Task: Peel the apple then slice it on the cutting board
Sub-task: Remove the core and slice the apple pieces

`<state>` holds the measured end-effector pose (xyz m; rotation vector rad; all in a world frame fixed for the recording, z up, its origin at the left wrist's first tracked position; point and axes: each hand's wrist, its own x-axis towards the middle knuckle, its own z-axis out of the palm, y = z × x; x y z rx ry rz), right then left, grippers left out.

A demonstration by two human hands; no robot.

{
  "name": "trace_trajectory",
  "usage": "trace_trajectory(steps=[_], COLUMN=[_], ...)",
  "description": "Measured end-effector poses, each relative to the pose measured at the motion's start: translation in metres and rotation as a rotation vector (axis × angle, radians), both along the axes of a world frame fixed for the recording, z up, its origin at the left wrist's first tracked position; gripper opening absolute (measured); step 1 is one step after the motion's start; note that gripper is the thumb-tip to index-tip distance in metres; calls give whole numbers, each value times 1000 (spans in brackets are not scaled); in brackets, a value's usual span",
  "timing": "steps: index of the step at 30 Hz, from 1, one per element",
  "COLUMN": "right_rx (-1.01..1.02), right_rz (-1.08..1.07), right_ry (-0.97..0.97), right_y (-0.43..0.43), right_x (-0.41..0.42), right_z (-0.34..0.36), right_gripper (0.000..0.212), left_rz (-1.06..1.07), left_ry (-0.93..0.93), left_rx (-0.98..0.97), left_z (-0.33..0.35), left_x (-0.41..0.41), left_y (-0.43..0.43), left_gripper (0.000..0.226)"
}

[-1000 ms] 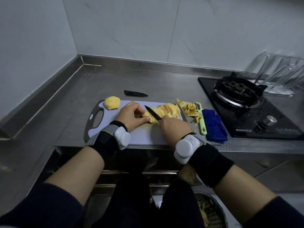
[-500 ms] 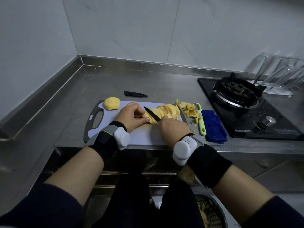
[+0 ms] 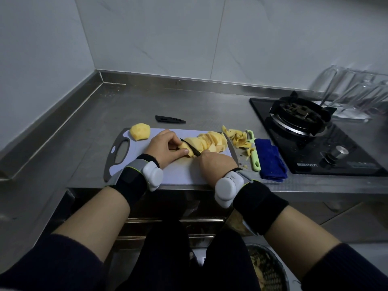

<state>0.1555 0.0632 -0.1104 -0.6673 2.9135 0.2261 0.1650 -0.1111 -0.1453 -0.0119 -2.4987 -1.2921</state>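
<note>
- Head view: your left hand (image 3: pixel 165 149) pinches the apple piece (image 3: pixel 185 151) on the cutting board (image 3: pixel 178 173); your right hand (image 3: pixel 216 162) grips the knife (image 3: pixel 190 146).
- The knife sits lower than before, so this cut is almost through.

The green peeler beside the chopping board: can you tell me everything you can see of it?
The peeler is light green, plastic by its look, with a long straight handle, what seems a hole at its near end and a paler head at the far end. It lies flat on the steel counter between the cutting board and a folded blue cloth, apparently touching the cloth. Apple peelings lie against its head. Nothing holds it.
</note>
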Motion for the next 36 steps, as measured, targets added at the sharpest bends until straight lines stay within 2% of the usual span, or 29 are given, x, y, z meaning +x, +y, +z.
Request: trace_trajectory(steps=[9,14,20,29,36], right_rx=[50,-4,-121,-100,-55], right_rz=[2,-33,-78,-30,-30], right_ry=[-25,-62,18,101,-6], right_y=[3,-4,7,8,-1], right_x=[-6,-17,-10,5,-2], right_z=[-4,-3,5,11,-1], right_gripper=[28,23,25,24,25], left_rz=[-3,-1,30,54,9], left_ry=[-8,-4,-19,-31,25], left_rx=[-14,3,76,72,69], left_z=[1,0,-1,-1,-1], left_x=[0,0,-2,-3,-2], left_y=[1,1,3,4,3], left_gripper=[29,27,22,23,14])
